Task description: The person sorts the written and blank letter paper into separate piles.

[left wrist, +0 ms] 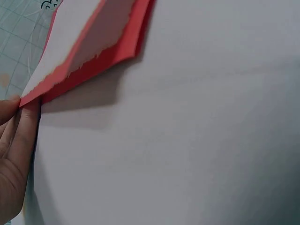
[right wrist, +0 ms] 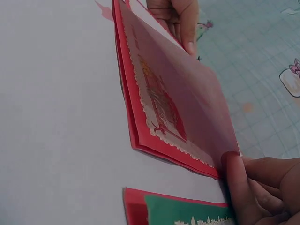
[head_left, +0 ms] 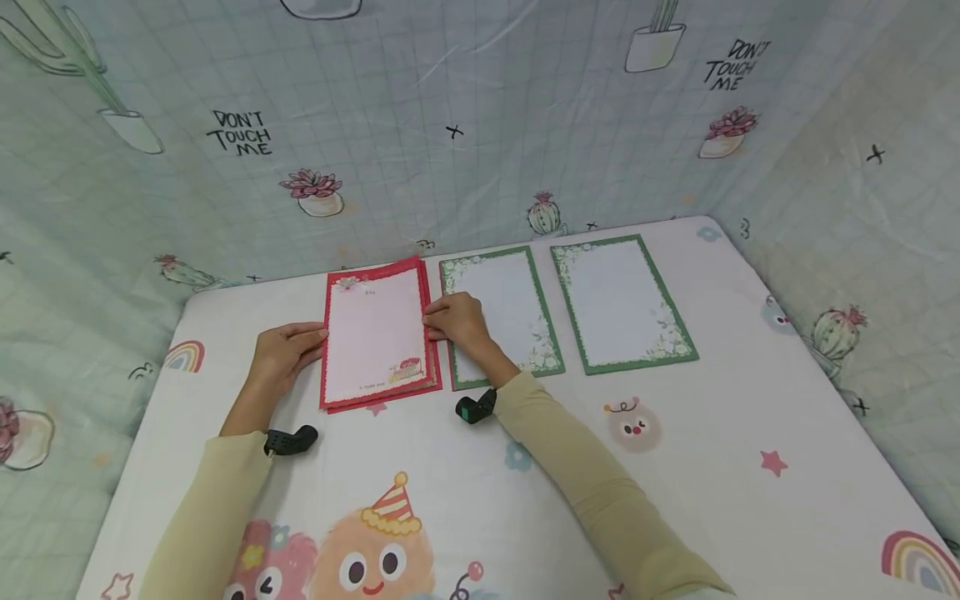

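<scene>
A pale sheet with a red border (head_left: 377,333) lies over other red-bordered paper (head_left: 431,372), whose edges show at the right and bottom. My left hand (head_left: 281,358) pinches its left edge; in the left wrist view the thumb (left wrist: 8,108) is at the top edge and fingers lie below. At the right edge my right hand (head_left: 461,322) grips the paper between thumb and fingers. A printed picture (right wrist: 164,108) in red and gold shows on the paper in the right wrist view. The right hand and forearm overlap a green-bordered sheet (head_left: 498,312).
Another green-bordered sheet (head_left: 626,304) lies farther right on the white cartoon-print tablecloth (head_left: 712,458). A patterned curtain (head_left: 480,108) rises behind the table and along its sides. Dark wrist devices (head_left: 291,440) sit at both cuffs.
</scene>
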`<state>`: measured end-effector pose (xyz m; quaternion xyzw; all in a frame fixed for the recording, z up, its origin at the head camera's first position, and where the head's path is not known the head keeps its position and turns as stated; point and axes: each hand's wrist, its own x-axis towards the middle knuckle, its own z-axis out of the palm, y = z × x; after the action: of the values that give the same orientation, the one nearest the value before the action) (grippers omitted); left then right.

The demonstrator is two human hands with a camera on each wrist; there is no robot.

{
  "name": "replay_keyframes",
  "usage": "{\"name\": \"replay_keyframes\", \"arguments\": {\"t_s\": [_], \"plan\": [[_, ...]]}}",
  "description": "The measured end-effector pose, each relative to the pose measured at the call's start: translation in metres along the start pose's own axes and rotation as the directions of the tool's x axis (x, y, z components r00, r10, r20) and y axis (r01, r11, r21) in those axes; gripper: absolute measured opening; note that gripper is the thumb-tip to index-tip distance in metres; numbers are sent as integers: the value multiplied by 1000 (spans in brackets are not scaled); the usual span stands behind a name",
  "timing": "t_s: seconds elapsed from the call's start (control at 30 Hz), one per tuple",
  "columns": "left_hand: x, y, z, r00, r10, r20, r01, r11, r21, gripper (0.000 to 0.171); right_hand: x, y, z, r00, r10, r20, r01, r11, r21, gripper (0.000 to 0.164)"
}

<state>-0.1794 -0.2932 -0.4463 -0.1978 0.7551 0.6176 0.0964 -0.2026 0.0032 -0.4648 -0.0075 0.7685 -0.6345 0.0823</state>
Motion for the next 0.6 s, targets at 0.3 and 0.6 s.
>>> {"name": "replay_keyframes", "arguments": {"t_s": [0.3,0.6], "plan": [[5,0,0,999,24,23,-24,1000,-12,50,0,0,-2,1000,-5,-8,4,1000,-25,15],[2,3,-5,1000,4,23,-2,997,-81,50,2,-1,1,1000,-29,-2,29,999,-45,19]]}}
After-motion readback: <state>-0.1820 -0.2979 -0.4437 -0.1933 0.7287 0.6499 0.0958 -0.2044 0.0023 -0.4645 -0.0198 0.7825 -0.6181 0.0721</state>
